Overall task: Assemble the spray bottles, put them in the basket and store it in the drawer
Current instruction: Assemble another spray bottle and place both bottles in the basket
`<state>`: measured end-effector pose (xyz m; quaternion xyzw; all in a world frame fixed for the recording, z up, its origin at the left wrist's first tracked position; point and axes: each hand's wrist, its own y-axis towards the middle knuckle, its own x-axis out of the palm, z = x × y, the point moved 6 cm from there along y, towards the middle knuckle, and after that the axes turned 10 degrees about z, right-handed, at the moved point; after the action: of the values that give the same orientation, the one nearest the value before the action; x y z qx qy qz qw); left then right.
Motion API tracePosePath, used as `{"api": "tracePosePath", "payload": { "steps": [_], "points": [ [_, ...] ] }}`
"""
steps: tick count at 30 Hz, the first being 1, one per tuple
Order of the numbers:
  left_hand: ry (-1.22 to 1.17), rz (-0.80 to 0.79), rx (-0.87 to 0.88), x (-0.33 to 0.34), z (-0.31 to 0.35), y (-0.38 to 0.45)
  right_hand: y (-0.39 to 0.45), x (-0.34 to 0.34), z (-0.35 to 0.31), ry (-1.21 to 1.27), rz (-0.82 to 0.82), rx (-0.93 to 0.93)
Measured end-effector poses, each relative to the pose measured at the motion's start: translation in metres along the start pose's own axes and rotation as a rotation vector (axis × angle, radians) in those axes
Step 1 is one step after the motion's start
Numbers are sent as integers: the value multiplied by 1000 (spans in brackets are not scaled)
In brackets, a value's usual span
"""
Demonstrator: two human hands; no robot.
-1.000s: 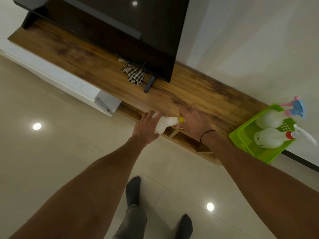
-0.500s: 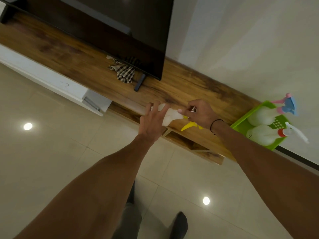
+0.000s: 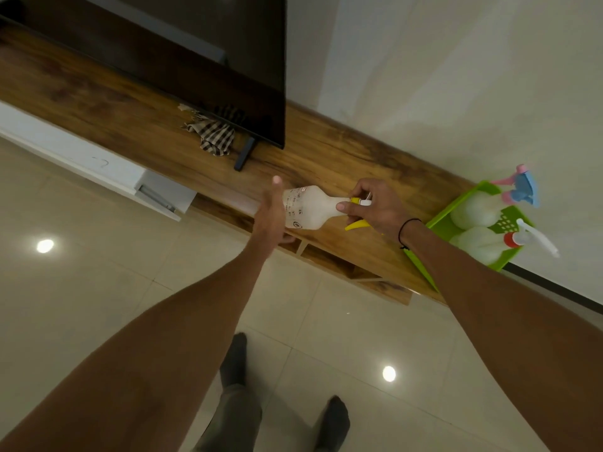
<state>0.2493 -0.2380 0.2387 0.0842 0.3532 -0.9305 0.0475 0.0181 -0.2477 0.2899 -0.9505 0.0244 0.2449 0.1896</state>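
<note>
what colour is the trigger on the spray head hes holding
Yellow. The trigger shows below the right hand in the head view.

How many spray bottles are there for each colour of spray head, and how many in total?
Yellow spray head: 1, the bottle held over the wooden cabinet by the right hand
Pink and blue spray head: 1, in the green basket
Red and white spray head: 1, in the green basket
Total: 3 spray bottles

Three spray bottles: one in my hands (image 3: 310, 208), two (image 3: 479, 208) (image 3: 483, 244) in one green basket (image 3: 440, 223). One checked cloth (image 3: 213, 137).
</note>
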Motion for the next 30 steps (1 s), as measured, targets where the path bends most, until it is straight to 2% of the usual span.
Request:
{"api": "tracePosePath", "payload": {
  "steps": [1,3,6,8,11,14,17,22,24,28,30],
  "points": [
    [-17,-88,-175,4,-5,-2,-1,-1,0,-8,-7,-14],
    [-6,-196,-290,10,-6,-3,-3,-3,2,-11,-22,-27],
    [-134,-285,-333,16,-5,1,-7,-8,7,0,-31,-3],
    [-255,-404,-307,20,-1,3,-9,-16,12,45,1,32],
    [-305,-529,-272,23,-1,6,-12,-28,16,112,47,48],
    [-146,-425,-368,26,-3,3,-17,-31,15,62,36,9],
    [39,-375,-340,29,-6,6,-19,-32,13,63,31,-11],
    [-249,-466,-224,34,4,6,-21,-43,23,147,70,52],
    [-226,-429,-285,36,3,-1,-23,-46,26,126,58,46],
    [30,-405,-335,42,-6,-9,-26,-50,28,99,47,18],
    [-97,-429,-308,46,-5,-9,-26,-52,29,112,56,24]
  ]
}}
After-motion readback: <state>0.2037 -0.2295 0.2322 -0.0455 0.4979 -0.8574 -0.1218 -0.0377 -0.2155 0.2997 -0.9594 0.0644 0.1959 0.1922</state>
